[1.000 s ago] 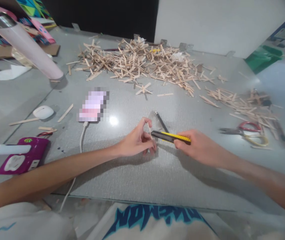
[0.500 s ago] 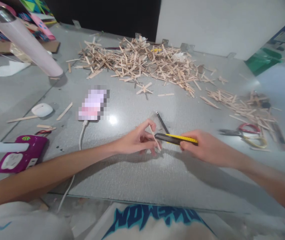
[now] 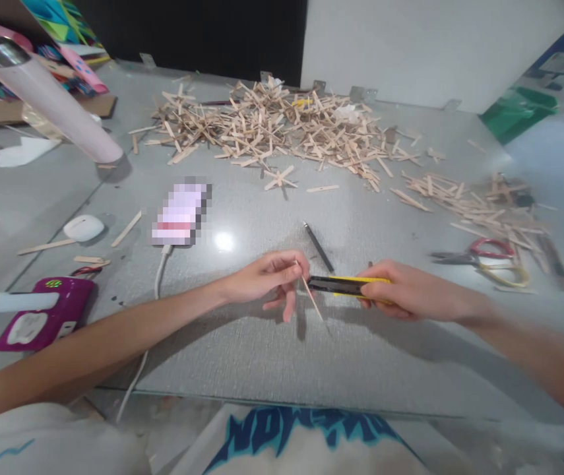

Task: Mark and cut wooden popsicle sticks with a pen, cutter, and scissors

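Note:
My left hand (image 3: 276, 277) pinches a thin wooden craft stick (image 3: 314, 301) near its upper end, and the stick slants down to the right. In my right hand (image 3: 395, 290) is a yellow and black utility knife (image 3: 338, 285), its front end pointing left at the stick. Whether the blade touches the wood I cannot tell. Just beyond both hands a dark pen-like tool (image 3: 318, 246) lies on the table. A star of crossed sticks (image 3: 280, 178) sits farther back.
A large heap of wooden sticks (image 3: 262, 125) spreads along the back, with another pile (image 3: 479, 204) at right. Red-and-yellow-handled pliers (image 3: 452, 257) lie nearby. To the left are a charging phone (image 3: 181, 214), a white earbud case (image 3: 84, 228), a purple device (image 3: 47, 310) and a pink tumbler (image 3: 59, 105).
The left fingers have shifted from around the stick to a pinch at its upper end, the lower fingers dropping away. The knife has turned and sits slightly lower. The view has tilted slightly.

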`<state>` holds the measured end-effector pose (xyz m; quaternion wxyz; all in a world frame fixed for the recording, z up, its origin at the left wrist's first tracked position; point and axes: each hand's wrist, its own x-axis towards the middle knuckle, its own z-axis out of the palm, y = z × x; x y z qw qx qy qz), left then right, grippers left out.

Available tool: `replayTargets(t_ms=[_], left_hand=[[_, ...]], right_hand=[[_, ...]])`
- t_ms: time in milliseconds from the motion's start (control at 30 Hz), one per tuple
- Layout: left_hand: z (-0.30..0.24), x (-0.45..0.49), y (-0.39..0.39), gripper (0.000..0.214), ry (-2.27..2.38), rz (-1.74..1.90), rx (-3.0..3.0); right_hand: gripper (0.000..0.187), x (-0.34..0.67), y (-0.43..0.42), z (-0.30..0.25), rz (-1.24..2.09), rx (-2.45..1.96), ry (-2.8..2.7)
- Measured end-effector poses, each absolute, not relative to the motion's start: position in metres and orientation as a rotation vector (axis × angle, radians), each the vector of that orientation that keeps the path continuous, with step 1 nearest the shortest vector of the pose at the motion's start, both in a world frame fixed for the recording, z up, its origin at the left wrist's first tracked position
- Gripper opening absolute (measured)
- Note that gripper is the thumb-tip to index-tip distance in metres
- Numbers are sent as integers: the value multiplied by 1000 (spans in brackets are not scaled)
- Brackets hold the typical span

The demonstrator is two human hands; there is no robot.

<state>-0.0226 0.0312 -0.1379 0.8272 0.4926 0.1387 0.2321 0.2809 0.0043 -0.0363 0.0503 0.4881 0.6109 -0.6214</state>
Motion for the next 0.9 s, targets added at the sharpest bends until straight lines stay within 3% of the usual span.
replayTargets(t_ms=[467, 667, 900], left_hand=[[-143, -20, 28, 31, 208, 377, 1051], [-142, -22, 28, 37, 236, 359, 1039], [-138, -29, 29, 38, 266, 408, 1039]], right_hand=[[29, 286, 7, -43, -1999, 1376, 1707], [31, 283, 6, -41, -2048, 1361, 1601], [44, 355, 20, -23, -2098, 1933, 1546]])
